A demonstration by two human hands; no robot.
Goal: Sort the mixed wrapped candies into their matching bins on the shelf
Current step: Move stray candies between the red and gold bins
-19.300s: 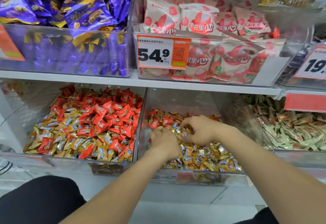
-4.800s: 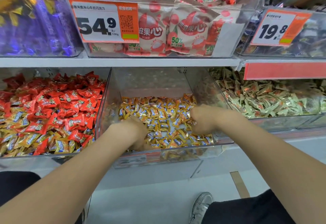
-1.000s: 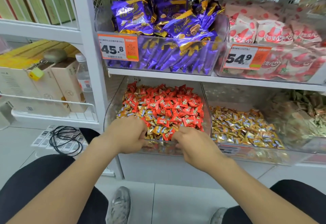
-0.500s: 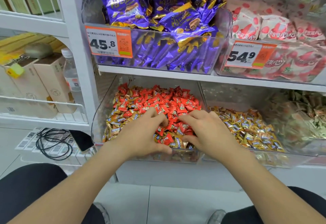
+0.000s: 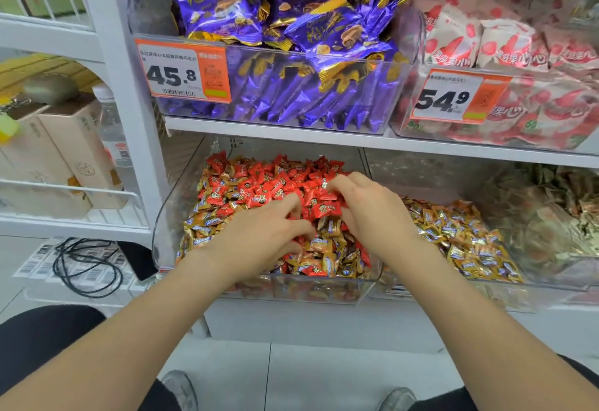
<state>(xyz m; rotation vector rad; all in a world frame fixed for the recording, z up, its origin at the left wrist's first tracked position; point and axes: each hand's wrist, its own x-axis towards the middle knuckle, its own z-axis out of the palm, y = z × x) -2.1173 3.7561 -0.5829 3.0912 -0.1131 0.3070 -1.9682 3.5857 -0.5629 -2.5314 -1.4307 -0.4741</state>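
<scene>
A person's bare left grip [image 5: 259, 235] and right grip [image 5: 372, 213] are sunk side by side into a clear plastic bin [image 5: 167, 216] at the left end of the lower white shelf [image 5: 291, 321]. The bin holds a mixed heap: small red wrapped candies [image 5: 259, 180] piled toward the back, small gold wrapped candies [image 5: 201, 226] along the left and front. The left grip lies palm down near the bin's front edge, fingers apart and only lightly bent, tips touching the heap. The right grip arches over the red candies nearer the bin's right wall, fingers bent downward; whether it is clamped on a candy cannot be told. Just to the right on the same shelf, a second clear bin [image 5: 534, 284] holds a layer of all-gold wrapped candies [image 5: 460, 239]. On the upper shelf's left end, a clear tub of purple foil snack packets [image 5: 291, 86] carries an orange-and-white price tag [image 5: 181, 70] reading 45.8.
</scene>
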